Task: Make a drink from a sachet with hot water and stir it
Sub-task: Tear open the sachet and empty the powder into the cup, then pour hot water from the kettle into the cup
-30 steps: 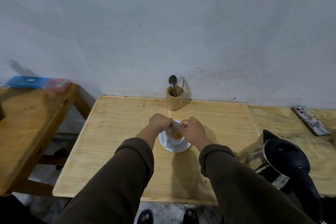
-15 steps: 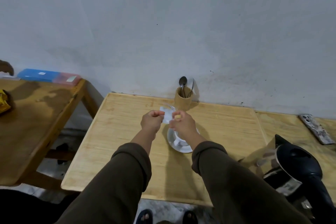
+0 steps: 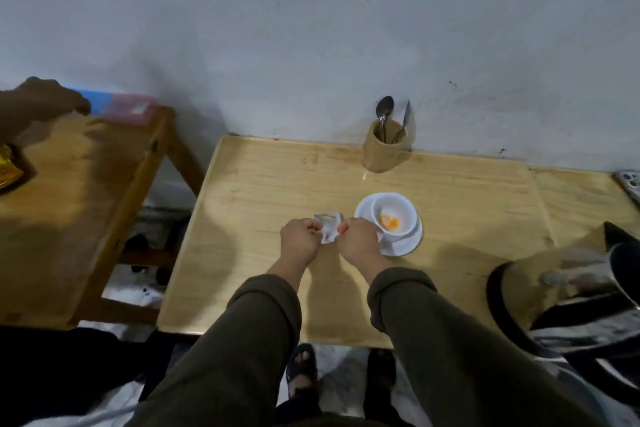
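A white cup (image 3: 394, 218) stands on a white saucer (image 3: 403, 243) in the middle of the light wooden table (image 3: 263, 184), with orange powder at its bottom. Just left of the cup, my left hand (image 3: 299, 243) and my right hand (image 3: 356, 241) pinch a crumpled silvery sachet (image 3: 328, 225) between them, a little above the tabletop. A wooden holder (image 3: 384, 149) at the wall holds a spoon (image 3: 384, 109) and another utensil. A black and steel kettle (image 3: 568, 291) sits at the right edge.
A second wooden table (image 3: 69, 191) stands to the left, with a blue and red box (image 3: 124, 107) at its back and a yellow packet (image 3: 8, 172). Another person's hand (image 3: 38, 107) reaches over it. A patterned phone (image 3: 628, 184) lies far right. My sandalled feet show below.
Both hands have moved with the sachet from over the cup to its left, baring the orange powder inside. Another person's hand has come in over the left table.
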`<move>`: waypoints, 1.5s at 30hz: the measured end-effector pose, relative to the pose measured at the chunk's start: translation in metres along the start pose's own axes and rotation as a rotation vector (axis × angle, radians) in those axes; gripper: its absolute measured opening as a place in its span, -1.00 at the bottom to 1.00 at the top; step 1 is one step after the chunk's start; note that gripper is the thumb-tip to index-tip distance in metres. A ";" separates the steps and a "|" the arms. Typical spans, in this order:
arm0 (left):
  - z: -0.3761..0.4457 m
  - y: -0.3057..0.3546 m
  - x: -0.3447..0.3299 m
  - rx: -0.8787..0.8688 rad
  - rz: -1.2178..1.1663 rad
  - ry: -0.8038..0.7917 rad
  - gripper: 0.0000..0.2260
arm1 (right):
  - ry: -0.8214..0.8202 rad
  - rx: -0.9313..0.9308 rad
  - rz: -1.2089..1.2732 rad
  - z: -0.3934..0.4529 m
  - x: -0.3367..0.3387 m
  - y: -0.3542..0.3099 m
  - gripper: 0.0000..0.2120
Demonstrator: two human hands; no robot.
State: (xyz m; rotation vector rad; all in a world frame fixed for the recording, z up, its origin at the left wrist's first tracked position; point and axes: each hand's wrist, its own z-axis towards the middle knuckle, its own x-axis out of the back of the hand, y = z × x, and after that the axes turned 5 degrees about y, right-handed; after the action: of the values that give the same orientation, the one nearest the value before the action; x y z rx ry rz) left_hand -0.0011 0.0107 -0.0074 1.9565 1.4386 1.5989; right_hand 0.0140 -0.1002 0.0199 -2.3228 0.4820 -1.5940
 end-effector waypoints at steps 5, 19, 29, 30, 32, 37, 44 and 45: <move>0.015 -0.009 -0.013 -0.006 0.047 -0.029 -0.76 | -0.016 0.043 -0.136 0.002 -0.005 0.002 -0.74; -0.021 -0.001 -0.046 -0.043 0.092 0.065 -0.51 | 0.291 0.078 0.288 -0.022 0.043 0.018 -0.77; -0.118 0.032 -0.124 0.053 0.194 0.033 -0.55 | 0.647 0.201 0.315 -0.102 0.131 0.123 -0.77; -0.126 0.036 -0.134 0.059 0.214 0.008 -0.60 | 0.706 0.208 0.283 -0.112 0.138 0.138 -0.78; -0.138 0.042 -0.153 0.026 0.324 -0.041 -0.59 | 0.810 0.183 0.185 -0.131 0.151 0.166 -0.79; -0.160 0.055 -0.185 0.062 0.446 -0.122 -0.40 | 0.935 0.026 -0.019 -0.170 0.170 0.225 -0.81; -0.169 0.063 -0.191 0.095 0.495 -0.179 -0.39 | 0.877 -0.027 0.053 -0.197 0.174 0.264 -0.54; -0.168 0.065 -0.189 0.090 0.510 -0.187 -0.40 | 0.854 -0.048 0.087 -0.201 0.172 0.268 -0.49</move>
State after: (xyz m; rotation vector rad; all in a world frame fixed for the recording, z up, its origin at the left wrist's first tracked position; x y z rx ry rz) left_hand -0.0940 -0.2335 -0.0155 2.5998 1.0054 1.4898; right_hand -0.1465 -0.4244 0.1245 -1.5070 0.7760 -2.4916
